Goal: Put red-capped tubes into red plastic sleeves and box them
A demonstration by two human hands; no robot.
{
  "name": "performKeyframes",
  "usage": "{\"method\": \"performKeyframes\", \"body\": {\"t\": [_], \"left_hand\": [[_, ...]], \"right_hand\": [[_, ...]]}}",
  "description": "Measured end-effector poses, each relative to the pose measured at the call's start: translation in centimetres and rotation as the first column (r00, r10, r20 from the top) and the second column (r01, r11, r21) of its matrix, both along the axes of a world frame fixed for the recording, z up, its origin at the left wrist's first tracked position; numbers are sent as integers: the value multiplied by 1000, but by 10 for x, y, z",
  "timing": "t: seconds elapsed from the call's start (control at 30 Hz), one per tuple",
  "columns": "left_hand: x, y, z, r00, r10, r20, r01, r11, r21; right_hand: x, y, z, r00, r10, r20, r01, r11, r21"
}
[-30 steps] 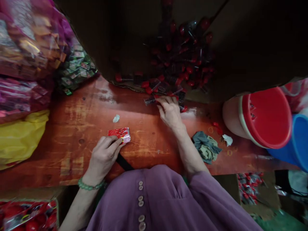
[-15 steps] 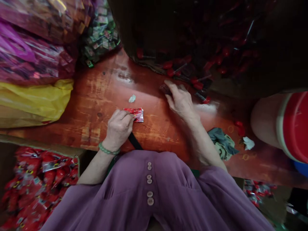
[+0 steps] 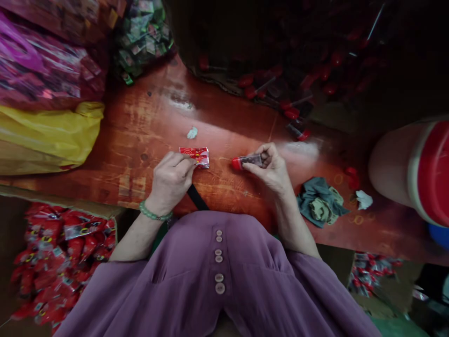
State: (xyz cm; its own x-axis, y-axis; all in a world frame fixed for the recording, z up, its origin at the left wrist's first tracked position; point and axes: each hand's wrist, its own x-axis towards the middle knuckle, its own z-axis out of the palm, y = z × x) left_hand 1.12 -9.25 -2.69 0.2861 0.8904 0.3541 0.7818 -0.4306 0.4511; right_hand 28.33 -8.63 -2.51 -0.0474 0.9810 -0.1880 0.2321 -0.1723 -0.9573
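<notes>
- Gripping a small clear tube with a red rounded cap (image 3: 249, 162), your right hand (image 3: 272, 164) closes thumb and fingers around its clear end, the tube lying nearly level above the reddish-brown wooden table (image 3: 224, 110), cap toward your left hand (image 3: 173, 174).
- Your left hand pinches the left part of a flat red printed packet (image 3: 202, 156), fingers drawn together, the packet's silvery right end in view.
- Just beyond the packet, a crumpled whitish scrap (image 3: 192, 133) rests on the wood.
- Right of your right forearm lies a bunched grey-green cloth (image 3: 318, 202), with a crumpled white scrap (image 3: 364, 200) near it.
- Across the table, red-capped tubes (image 3: 259, 86) crowd a dark, shadowed box.
- At far right stands a pale pink bucket with a red top (image 3: 391, 164); at far left, a yellow plastic bag (image 3: 52, 140).
- Below left, a cardboard box (image 3: 123, 219) holds shiny red packages (image 3: 63, 262).
</notes>
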Motion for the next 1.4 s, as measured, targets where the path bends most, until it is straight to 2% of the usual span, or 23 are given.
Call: {"method": "performKeyframes", "body": {"t": [0.13,0.23,0.33,0.5,0.67,0.77,0.9,0.97,1.03,1.17,1.3,1.4], "left_hand": [[2,-6,14,992,36,119,-32,999,-34],[5,-11,27,970,55,236,-34,995,-93],[10,-17,32,951,42,306,4,989,-148],[16,-25,27,938,7,347,60,982,-180],[20,-28,22,929,12,370,69,976,-205],[21,-29,20,905,17,426,83,973,-216],[18,-32,16,862,30,507,94,972,-216],[17,-34,15,845,16,535,109,973,-201],[17,-35,14,834,3,552,123,974,-192],[18,-37,13,808,-7,589,162,964,-211],[19,-36,12,783,16,622,207,936,-284],[18,-35,9,768,25,640,238,916,-322]], "right_hand": [[-2,-14,5,992,13,-124,-20,999,-51],[-5,-23,7,977,89,-192,-104,992,-72],[-7,-29,9,958,145,-247,-172,981,-92],[-12,-38,8,930,141,-339,-192,974,-123],[-18,-48,5,932,113,-344,-172,974,-148],[-23,-53,9,927,69,-368,-140,976,-168],[-29,-58,19,876,-22,-482,-103,967,-232],[-33,-61,22,859,-23,-511,-99,973,-210],[-37,-65,25,892,-16,-452,-56,988,-145],[-46,-71,32,997,-39,-70,46,993,106],[-50,-69,36,977,33,213,-106,934,342],[-46,-64,35,932,110,345,-251,883,396]]}}
